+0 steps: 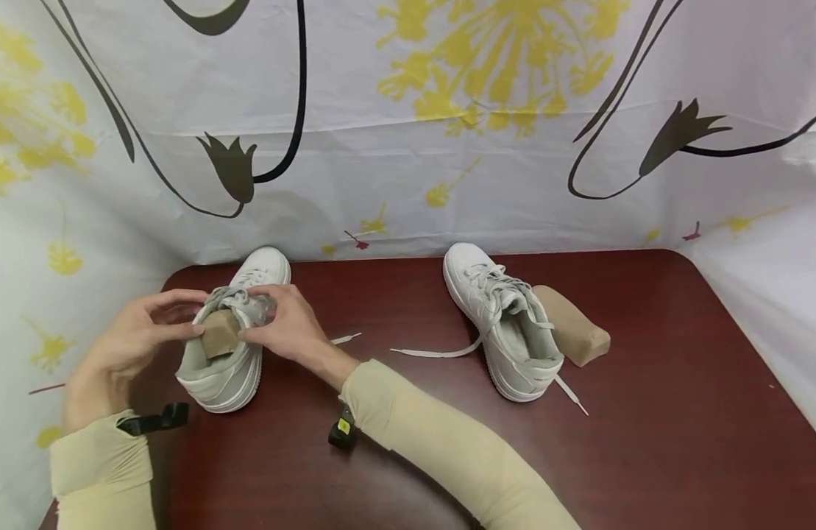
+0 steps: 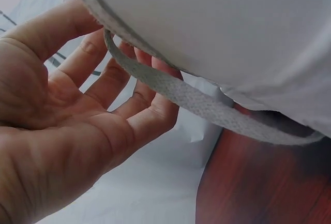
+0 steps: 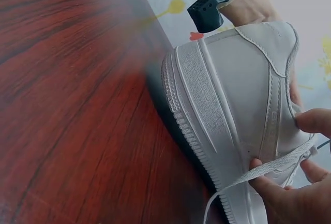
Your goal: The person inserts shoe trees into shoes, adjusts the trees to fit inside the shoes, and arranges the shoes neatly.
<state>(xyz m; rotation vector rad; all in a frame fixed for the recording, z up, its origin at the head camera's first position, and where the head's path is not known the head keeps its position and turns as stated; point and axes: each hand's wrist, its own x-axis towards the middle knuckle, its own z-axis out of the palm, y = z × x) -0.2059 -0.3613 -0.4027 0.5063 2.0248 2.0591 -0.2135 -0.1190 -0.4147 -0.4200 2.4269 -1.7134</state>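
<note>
A white sneaker (image 1: 222,375) stands at the left of the table, toe pointing away, with a brown shoe stuffer (image 1: 220,333) inside its opening. My left hand (image 1: 132,335) grips the left side of the collar, thumb at the rim beside the stuffer. In the left wrist view, a flat shoelace (image 2: 181,93) hangs past that hand's curled fingers. On the other side, my right hand (image 1: 288,322) pinches the collar near the laces, its thumb by the stuffer. The right wrist view shows the sneaker's side and a lace (image 3: 264,169) crossing the right fingers. The stuffer's front end is hidden inside the shoe.
A second white sneaker (image 1: 470,283) stands right of centre, its laces loose on the table (image 1: 646,442). Against its right side lies another brown shoe stuffer (image 1: 569,324). A patterned white cloth (image 1: 355,184) hangs behind the table and along its sides.
</note>
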